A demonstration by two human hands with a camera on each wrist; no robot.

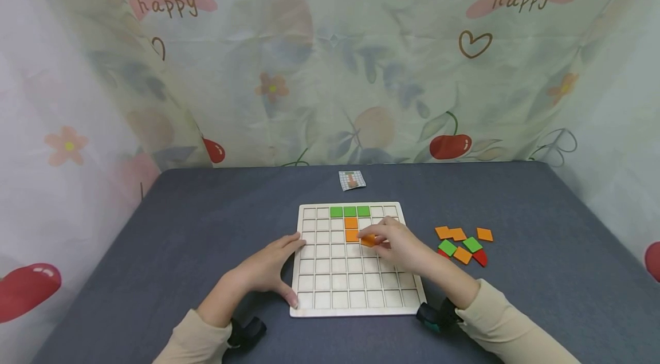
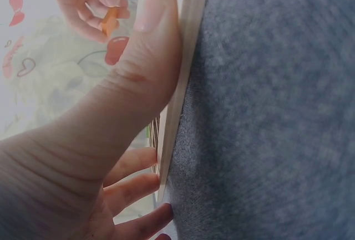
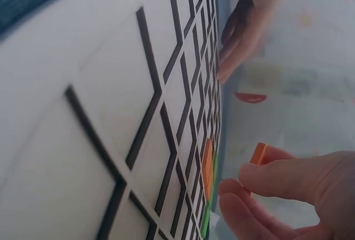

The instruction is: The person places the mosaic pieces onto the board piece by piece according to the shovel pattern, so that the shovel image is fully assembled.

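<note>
A white gridded board lies on the table. Three green square tiles sit in its far row, and two orange square tiles run down from the middle one. My right hand pinches another orange tile between thumb and fingers; the right wrist view shows this tile held on edge, apart from the board. Along the board's left side rests my left hand, its thumb on the near left edge and its fingers extended toward the far part of that side.
Right of the board lie loose orange tiles, green tiles and red pieces, partly overlapping. A small printed card lies beyond the board on the dark cloth. A patterned curtain hangs behind the table.
</note>
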